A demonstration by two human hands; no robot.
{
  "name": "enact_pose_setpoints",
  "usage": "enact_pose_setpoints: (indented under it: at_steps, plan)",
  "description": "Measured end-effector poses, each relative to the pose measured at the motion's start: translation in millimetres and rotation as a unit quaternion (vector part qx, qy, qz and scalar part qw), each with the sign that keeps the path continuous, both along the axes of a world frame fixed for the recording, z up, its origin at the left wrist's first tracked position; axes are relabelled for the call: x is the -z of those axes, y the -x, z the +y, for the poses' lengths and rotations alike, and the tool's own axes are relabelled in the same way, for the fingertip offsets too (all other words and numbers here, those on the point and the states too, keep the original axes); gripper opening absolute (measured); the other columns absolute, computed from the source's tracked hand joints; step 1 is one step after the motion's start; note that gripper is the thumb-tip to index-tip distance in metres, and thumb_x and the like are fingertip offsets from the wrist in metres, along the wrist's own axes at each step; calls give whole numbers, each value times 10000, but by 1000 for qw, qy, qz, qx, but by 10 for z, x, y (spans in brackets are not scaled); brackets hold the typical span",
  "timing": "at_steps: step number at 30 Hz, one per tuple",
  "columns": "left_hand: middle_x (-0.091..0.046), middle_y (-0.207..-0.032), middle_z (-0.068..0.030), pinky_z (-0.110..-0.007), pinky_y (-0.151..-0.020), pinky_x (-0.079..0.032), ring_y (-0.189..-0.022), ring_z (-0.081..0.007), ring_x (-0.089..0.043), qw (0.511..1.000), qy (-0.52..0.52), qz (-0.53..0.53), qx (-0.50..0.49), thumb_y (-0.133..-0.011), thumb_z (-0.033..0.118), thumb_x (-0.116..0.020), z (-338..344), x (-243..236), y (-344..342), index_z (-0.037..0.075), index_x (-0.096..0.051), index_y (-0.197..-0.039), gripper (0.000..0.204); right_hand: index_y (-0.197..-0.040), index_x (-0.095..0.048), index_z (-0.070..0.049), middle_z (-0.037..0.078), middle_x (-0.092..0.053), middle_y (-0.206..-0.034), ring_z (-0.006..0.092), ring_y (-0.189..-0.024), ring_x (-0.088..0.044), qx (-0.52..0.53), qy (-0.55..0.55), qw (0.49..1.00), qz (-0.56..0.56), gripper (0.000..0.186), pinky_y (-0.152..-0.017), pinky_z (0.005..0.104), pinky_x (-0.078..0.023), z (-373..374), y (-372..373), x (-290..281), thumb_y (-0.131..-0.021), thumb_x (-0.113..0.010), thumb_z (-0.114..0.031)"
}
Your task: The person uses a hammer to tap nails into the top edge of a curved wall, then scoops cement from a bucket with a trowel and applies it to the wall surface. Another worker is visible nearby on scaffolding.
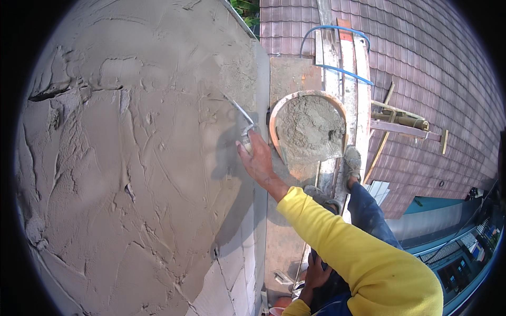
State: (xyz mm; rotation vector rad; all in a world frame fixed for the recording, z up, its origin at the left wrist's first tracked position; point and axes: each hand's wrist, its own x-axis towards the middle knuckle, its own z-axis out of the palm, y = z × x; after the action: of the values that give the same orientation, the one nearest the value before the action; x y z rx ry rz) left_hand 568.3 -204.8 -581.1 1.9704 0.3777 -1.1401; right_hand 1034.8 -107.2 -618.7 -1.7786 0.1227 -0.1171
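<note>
My right hand (pixel 258 159), in a yellow sleeve, is closed round the handle of a plastering trowel (pixel 241 110). The thin blade shows nearly edge-on against a wall (pixel 158 152) spread with wet grey mortar. Just right of this hand stands an orange-rimmed tub (pixel 272 129) holding lumpy grey mortar (pixel 311 124). My left hand (pixel 317 274) is low in the view, beside my dark clothing and partly hidden by the right arm. Its fingers do not show well enough to tell what they hold or touch.
Narrow scaffold planks (pixel 362 105) run alongside the wall, with my shoes (pixel 352 160) on them. A blue hose or rope (pixel 337 27) loops over the planks. Tiled roofing (pixel 421 63) lies to the right, with wooden poles (pixel 400 120). A flat metal tool (pixel 282 277) lies near my left hand.
</note>
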Motion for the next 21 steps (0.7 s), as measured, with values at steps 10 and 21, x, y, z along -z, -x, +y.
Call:
enact_pose_setpoints:
  at_steps: [10,21]
  plan:
    - [-442,-1568,-315,-565,-1122,-460,-1391,-507,-517,981,-142,113,-63,-929,569,-725,-413,-38,-743,118,-473,-1556,812,-1389,-574,-12,350,-700,-1159,533,-1110,-658,-66,178,908,375,605,-945,561,-512,-1860,1526,1740,-1006,-607,-479]
    - [-592,-1405,-239,-532,-1049,-520,-1302,-443,-596,979,-157,88,-94,-903,500,-791,-357,152,-1044,93,-637,-1405,665,-1266,-660,47,194,-732,-956,271,-860,-659,-46,107,958,262,613,-822,413,-528,-2300,223,3876,-980,-703,-494]
